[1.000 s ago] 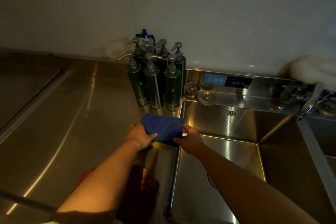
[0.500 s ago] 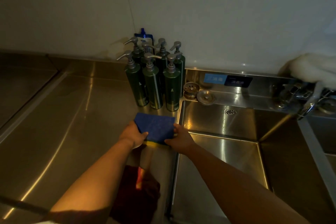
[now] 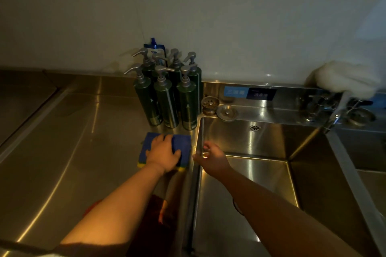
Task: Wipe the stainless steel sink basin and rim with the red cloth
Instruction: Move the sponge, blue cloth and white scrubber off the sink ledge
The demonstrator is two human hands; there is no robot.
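Here, near the worktop's point(image 3: 73, 142) front edge, the red cloth point(image 3: 154, 225) lies untouched beside the sink point(image 3: 261, 144). My left hand point(image 3: 163, 154) presses flat on a blue sponge point(image 3: 184, 144); my right hand point(image 3: 211, 158) hangs slack and empty over the rim. I'd leave the sponge, take the cloth and wipe the rim first. Pump bottles point(image 3: 165, 100) line the dim far edge.

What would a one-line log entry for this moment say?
left hand: rests on blue sponge, counter | right hand: empty, by sink rim | red cloth: untouched, nearer the person

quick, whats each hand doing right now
left hand: open, pressing flat on the blue sponge
right hand: open, holding nothing, by the sink rim
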